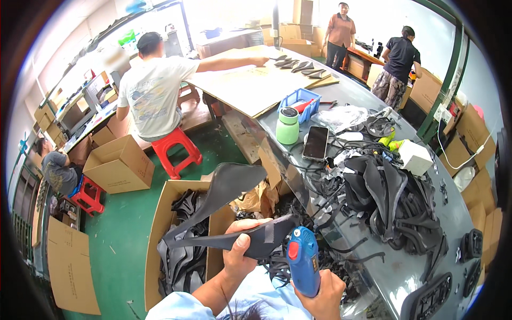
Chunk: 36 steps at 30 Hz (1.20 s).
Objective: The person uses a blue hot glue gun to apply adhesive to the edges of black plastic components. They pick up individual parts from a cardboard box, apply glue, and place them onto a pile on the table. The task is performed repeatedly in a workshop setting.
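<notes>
Left hand grips a long dark padded strap piece; right hand holds a blue glue gun upright just beside it.

I read the strap piece as light, limp and foam-backed: it droops past the left thumb toward the open cardboard box of similar dark pieces below. Left fingers are curled under it, thumb pressed flat on top, pinching near the wide end. Right fingers are wrapped shut round the gun's handle, its nozzle close to the piece's right end. My judgement: hold mid-length or nearer the gun end, since the free tail will flop; the fabric face looks grippy, not fragile. The grey table with the heap of black straps lies to the right.
</notes>
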Tool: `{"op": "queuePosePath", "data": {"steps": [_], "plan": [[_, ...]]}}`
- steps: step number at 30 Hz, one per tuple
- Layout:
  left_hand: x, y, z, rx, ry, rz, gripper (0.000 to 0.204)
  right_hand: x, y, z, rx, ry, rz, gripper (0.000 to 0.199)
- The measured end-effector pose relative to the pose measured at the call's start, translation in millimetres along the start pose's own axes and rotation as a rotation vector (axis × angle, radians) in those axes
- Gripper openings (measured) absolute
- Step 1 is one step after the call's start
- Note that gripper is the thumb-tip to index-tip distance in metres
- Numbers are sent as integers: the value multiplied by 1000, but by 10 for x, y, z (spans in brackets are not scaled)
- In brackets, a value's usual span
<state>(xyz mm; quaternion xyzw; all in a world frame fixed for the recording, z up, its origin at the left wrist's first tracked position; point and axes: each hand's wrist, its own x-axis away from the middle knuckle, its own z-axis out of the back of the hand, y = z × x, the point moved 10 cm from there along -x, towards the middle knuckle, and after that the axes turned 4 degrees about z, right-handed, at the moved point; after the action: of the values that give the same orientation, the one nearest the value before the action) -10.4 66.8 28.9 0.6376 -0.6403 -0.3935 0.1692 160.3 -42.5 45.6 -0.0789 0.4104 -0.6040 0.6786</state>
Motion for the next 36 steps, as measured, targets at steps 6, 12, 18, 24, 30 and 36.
{"op": "queuePosePath", "data": {"steps": [6, 12, 18, 24, 30, 36], "plan": [[-125, 121, 37, -13, -32, 217, 35, -12, -44, 27, 92, -6, 71, 29], [-347, 262, -115, -202, -71, 438, 31, 48, -30, 47, 191, 14, 123, 26], [-361, 273, -176, -431, -97, 591, 31, 87, -72, -39, 266, -50, 190, 27], [-341, 283, -161, -592, -114, 572, 26, 61, -93, -124, 142, -40, 222, 39], [-210, 94, 549, -456, 102, 511, 22, 69, -13, -303, 163, -76, 163, 35], [564, -229, 2514, -64, 845, 396, 29, 201, 272, -428, 172, -215, 10, 36]]}}
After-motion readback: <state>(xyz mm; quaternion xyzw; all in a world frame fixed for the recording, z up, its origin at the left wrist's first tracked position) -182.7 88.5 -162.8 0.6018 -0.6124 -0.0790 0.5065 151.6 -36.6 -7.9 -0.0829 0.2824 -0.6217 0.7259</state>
